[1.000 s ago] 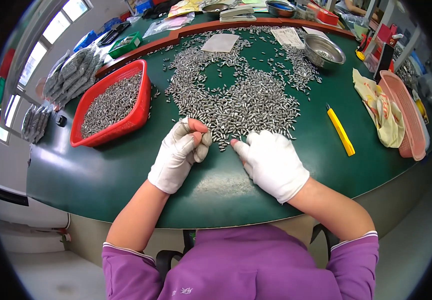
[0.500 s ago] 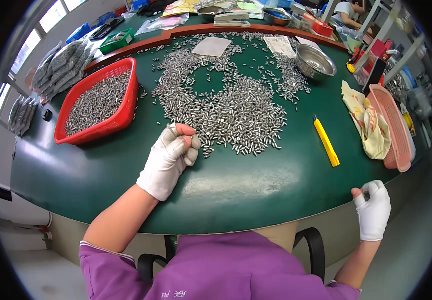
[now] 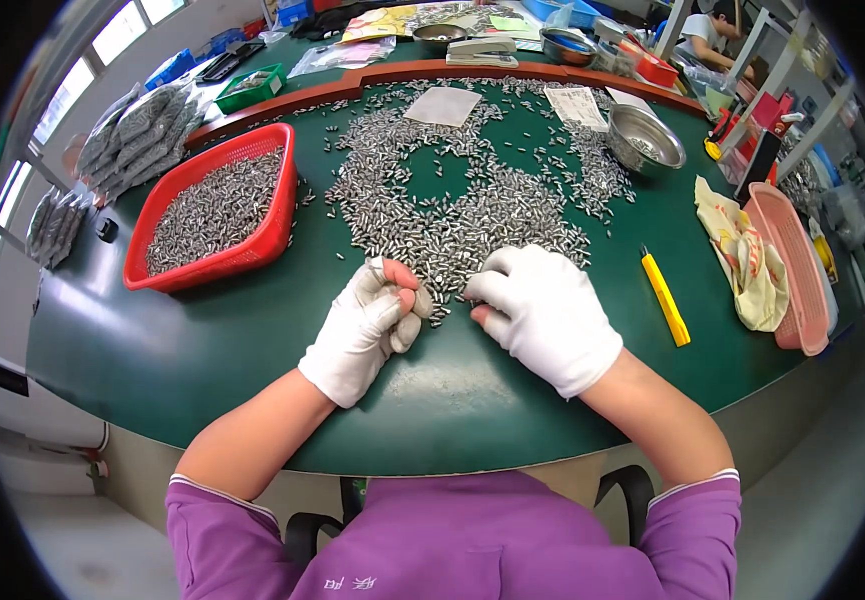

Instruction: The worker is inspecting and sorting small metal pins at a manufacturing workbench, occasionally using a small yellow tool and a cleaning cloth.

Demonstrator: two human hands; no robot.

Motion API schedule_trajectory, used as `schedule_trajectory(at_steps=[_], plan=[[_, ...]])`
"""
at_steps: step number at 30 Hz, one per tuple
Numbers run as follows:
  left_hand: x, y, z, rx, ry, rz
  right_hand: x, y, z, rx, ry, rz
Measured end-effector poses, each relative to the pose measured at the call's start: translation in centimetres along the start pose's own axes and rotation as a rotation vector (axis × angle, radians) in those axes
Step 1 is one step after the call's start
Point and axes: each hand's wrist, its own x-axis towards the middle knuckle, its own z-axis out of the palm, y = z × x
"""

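Observation:
A wide pile of small silvery metal pins [image 3: 513, 215] covers the middle of the green table [image 3: 433, 400]. At its near edge, my left hand [image 3: 368, 330], in a white glove with bare fingertips, is closed with thumb and fingers together; whatever they hold is too small to make out. My right hand [image 3: 543, 320], gloved likewise, reaches over the pile's near right edge. Its fingers curl down and the thumb lies close to the forefinger, among the pins; what lies between them is hidden. A small gap separates the two hands.
Left of the pile stands a red basket [image 3: 286, 215] full of similar pins. A yellow cutter [image 3: 665, 298] lies to the right, near a cloth [image 3: 748, 260] and a pink basket [image 3: 793, 270]. A steel bowl [image 3: 665, 140] and paper slips [image 3: 443, 105] sit farther back.
My right hand has come from beyond the table's near right edge up to the pile, beside my left hand. The left hand stays closed near the pile's edge.

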Motion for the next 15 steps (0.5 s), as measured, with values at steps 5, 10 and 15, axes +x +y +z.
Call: schedule_trajectory(at_steps=[5,10,15], plan=[[-0.3,0.7,-0.3,-0.071,-0.018,-0.104,1.0,0.3,2.5,0.050,-0.037,0.022],[-0.5,1.2,0.4,-0.084,0.009,-0.145,0.9,0.0,2.8,0.088,-0.008,0.039],[-0.7,1.9,0.8,0.151,-0.090,-0.321,0.3,-0.3,1.8,0.249,0.155,-0.044]])
